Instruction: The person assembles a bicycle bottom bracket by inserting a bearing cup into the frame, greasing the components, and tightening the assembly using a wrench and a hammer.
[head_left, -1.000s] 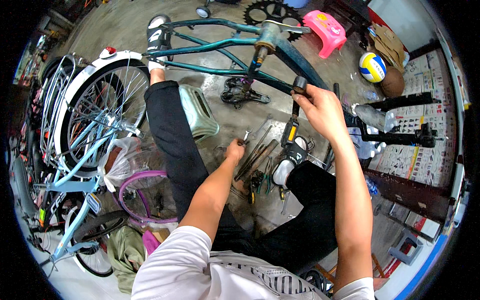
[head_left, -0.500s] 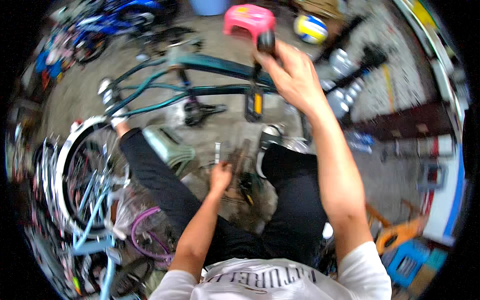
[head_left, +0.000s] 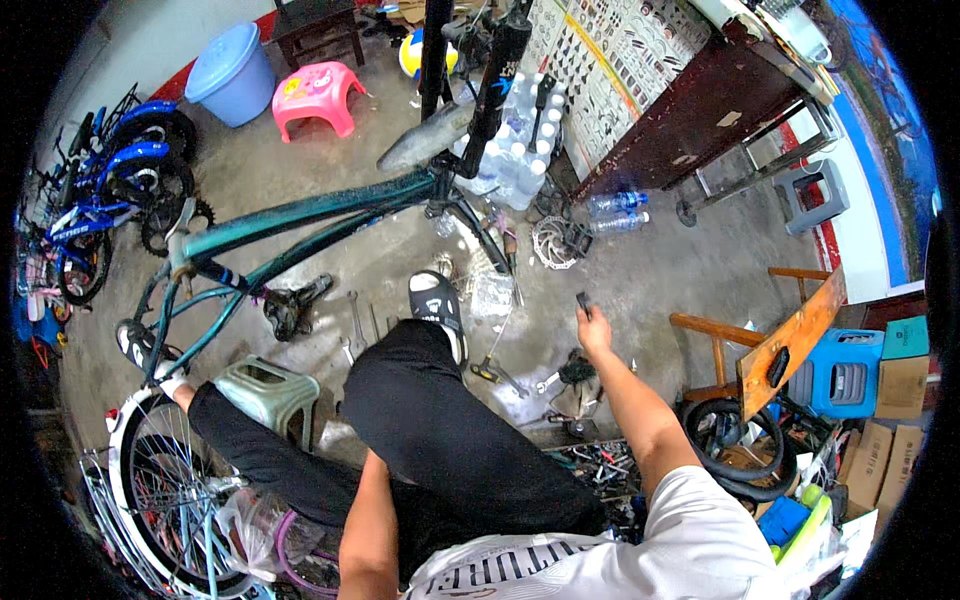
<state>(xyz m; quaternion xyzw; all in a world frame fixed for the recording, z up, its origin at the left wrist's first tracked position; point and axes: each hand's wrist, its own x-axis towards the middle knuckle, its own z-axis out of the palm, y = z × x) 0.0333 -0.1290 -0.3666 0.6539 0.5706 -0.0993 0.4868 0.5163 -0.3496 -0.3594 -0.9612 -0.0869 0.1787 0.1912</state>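
My right hand (head_left: 595, 330) is closed around a small black thing (head_left: 584, 301) whose kind I cannot make out, held above the floor. My left forearm (head_left: 372, 530) passes behind my thigh, which hides the hand. In front of me stands a dark green bicycle frame (head_left: 330, 222) with a black fork (head_left: 497, 90). Wrenches (head_left: 356, 318) and a dark crank part (head_left: 297, 306) lie beneath it. A yellow-and-black handled tool (head_left: 487, 371) rests near my right shoe (head_left: 436, 305). Closest to my right hand on the floor is a dark tangled item (head_left: 577, 370).
A pale green stool (head_left: 268, 388) stands between my legs. A brake disc (head_left: 556, 243), wrapped water bottles (head_left: 520, 165) and a pink stool (head_left: 318, 97) are farther off. At right are a tilted wooden stool (head_left: 795, 335) and tyres (head_left: 735, 440). Loose tools (head_left: 600, 470) lie near me.
My view has swung right. My right hand has come down, away from the frame and its raised position. My left hand, earlier holding a silver tool between my legs, has gone behind my thigh.
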